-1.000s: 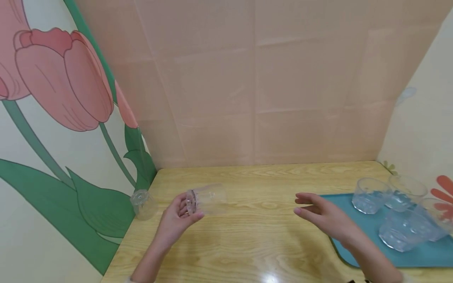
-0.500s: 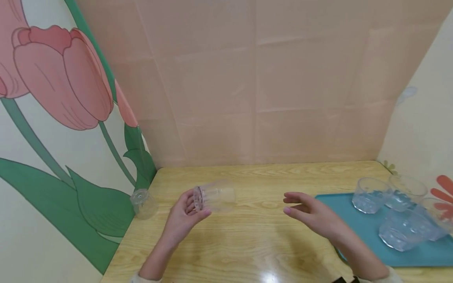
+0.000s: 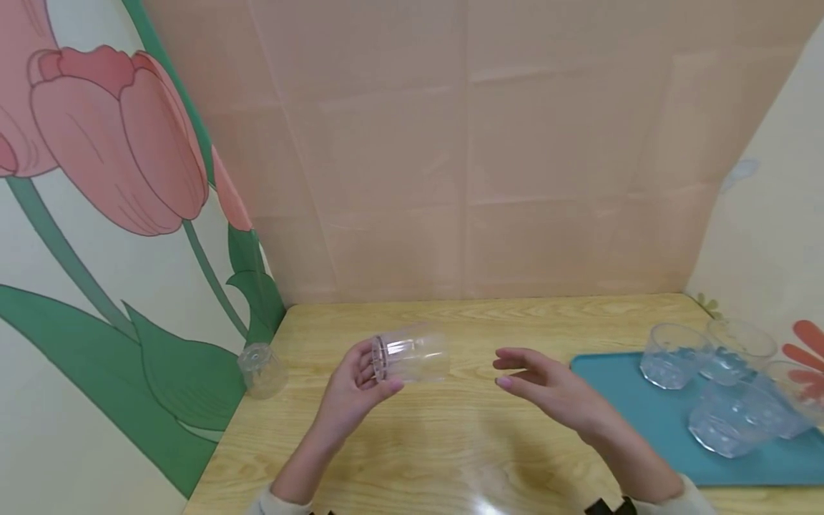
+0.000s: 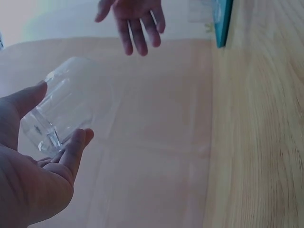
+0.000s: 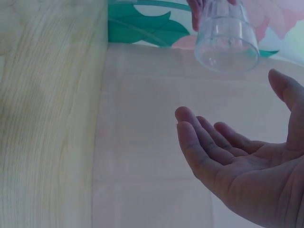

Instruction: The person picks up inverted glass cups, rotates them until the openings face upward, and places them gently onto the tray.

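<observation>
My left hand [image 3: 357, 386] grips a clear cup [image 3: 415, 354] by its base end, thumb on one side and fingers on the other. The cup lies on its side in the air over the table, its mouth facing right. In the right wrist view the same cup [image 4: 71, 95] shows its open rim toward my right hand [image 3: 547, 390]. That hand is held up with fingers and thumb apart and nothing between them, a short gap from the cup's mouth. Seen from the right wrist, its palm [image 5: 256, 166] is bare and the fingers are softly bent.
A blue tray [image 3: 618, 386] at the right carries several clear cups [image 3: 672, 357]. Another clear cup [image 3: 260, 372] stands upside down at the table's left edge, against the tulip wall. The wooden table [image 3: 438, 443] ends at a pinkish covering [image 3: 386, 179] behind.
My left hand has moved right with the cup, while my right hand has moved left, narrowing the gap between them. The cups on the tray and at the left edge stay put.
</observation>
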Action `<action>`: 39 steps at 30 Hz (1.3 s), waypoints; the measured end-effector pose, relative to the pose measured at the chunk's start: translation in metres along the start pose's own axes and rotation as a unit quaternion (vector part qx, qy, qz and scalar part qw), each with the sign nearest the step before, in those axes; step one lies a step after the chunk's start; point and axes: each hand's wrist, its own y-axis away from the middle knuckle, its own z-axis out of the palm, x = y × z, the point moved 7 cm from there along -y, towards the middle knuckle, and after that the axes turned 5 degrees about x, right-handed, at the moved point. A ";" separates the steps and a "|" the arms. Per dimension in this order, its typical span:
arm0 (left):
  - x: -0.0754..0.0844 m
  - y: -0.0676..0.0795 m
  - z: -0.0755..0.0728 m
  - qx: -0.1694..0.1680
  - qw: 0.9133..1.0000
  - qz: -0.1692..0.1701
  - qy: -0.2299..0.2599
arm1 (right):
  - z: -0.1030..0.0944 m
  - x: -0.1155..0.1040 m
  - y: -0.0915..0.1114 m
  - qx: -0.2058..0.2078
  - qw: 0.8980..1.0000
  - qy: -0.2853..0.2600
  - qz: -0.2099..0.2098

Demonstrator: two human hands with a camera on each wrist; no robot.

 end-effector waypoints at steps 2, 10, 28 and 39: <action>0.000 -0.001 0.003 -0.002 1.000 0.002 0.004 | 0.002 -0.002 -0.001 -0.003 1.000 -0.008 0.001; 0.001 -0.004 0.018 -0.024 0.999 0.005 0.029 | 0.008 -0.010 -0.004 -0.025 0.999 -0.039 -0.015; 0.007 -0.006 0.042 -0.066 0.996 0.022 0.059 | 0.024 -0.021 -0.011 -0.059 0.993 -0.096 -0.042; 0.010 -0.006 0.054 -0.083 0.994 0.033 0.058 | 0.030 -0.023 -0.015 -0.074 0.990 -0.118 -0.037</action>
